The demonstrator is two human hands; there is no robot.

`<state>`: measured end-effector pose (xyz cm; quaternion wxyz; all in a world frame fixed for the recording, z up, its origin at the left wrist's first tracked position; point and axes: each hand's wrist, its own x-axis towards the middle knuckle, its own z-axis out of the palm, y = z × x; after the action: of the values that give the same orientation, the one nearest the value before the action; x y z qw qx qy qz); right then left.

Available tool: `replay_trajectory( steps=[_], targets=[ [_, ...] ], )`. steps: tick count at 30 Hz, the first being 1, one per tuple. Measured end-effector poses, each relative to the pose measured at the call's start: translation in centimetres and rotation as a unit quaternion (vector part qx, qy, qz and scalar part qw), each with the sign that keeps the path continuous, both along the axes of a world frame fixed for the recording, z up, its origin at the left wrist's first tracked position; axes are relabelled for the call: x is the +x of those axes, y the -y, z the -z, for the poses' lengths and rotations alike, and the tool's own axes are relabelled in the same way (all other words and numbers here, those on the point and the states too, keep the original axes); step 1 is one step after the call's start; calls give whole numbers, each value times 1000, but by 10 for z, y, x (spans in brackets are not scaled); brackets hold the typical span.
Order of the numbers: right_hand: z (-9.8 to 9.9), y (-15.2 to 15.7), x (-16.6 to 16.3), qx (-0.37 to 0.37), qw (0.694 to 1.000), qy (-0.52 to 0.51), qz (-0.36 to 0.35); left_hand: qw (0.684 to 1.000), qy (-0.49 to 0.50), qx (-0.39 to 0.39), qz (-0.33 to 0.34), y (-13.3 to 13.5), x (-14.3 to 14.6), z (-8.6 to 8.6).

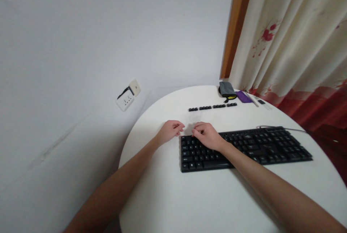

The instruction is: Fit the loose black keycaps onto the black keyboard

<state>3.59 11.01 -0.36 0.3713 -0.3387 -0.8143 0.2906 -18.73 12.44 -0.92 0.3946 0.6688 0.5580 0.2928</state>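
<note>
A black keyboard (260,147) lies across a round white table (189,197). My left hand (170,130) rests on the table just off the keyboard's top left corner, fingers curled together in a pinch. My right hand (207,135) sits over the keyboard's upper left keys, fingers also curled and pinched at the top row. What either pinch holds is too small to make out. A row of loose black keycaps (213,107) lies on the table beyond the hands.
At the table's far edge lie a grey pouch (226,89), a purple item (243,96) and a small white tool (253,100). The keyboard cable (295,129) runs off right. A floral curtain (292,38) hangs right; a wall socket (126,99) sits left.
</note>
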Motion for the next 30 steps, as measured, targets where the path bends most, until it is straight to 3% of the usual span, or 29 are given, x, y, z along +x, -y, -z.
replay_trajectory(
  steps=[3,6,18,30],
  targets=[
    [1,-5,1,-58,992,-64,87,993,-27,99,-57,-7,1,10],
    [1,-10,2,-103,977,-105,156,984,-50,141,-95,-17,1,17],
    [1,-14,3,-116,974,-123,154,968,-122,205,-84,-95,44,10],
    [5,-19,5,-132,963,-156,173,974,-117,185,-62,-95,46,5]
  ],
)
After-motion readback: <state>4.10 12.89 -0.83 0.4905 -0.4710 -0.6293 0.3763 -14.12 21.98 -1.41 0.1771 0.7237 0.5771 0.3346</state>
